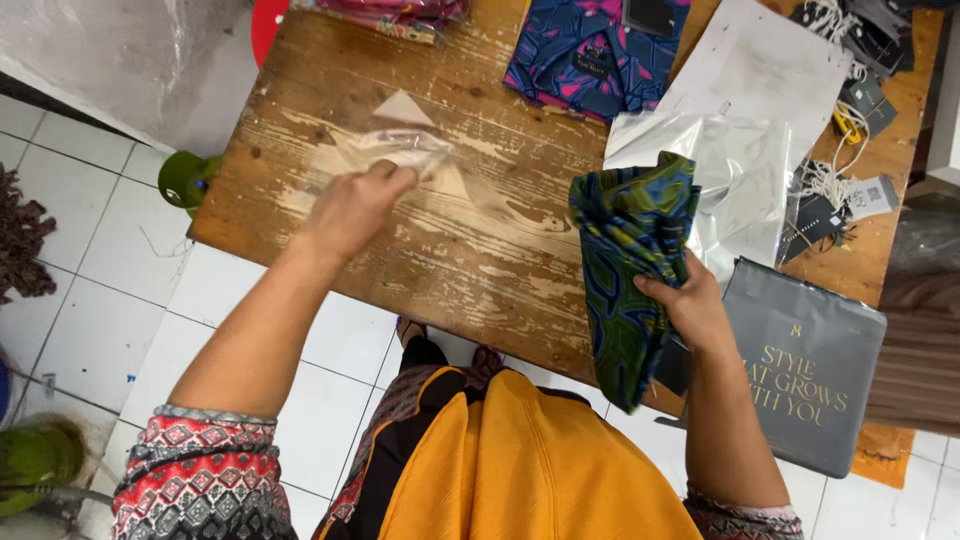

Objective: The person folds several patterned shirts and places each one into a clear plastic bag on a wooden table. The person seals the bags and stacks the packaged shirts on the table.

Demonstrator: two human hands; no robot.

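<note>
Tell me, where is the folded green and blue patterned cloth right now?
The folded green and blue patterned cloth hangs in the right hand, above the wooden table's near edge, beside the clear plastic bags.

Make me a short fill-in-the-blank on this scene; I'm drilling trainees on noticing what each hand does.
1. The right hand holds a folded ____ and blue cloth.
2. The left hand touches a clear ____ bag.
3. Both lie over a worn ____ table.
4. A grey box sits by the ____ hand.

Missing words: green; plastic; wooden; right
</note>
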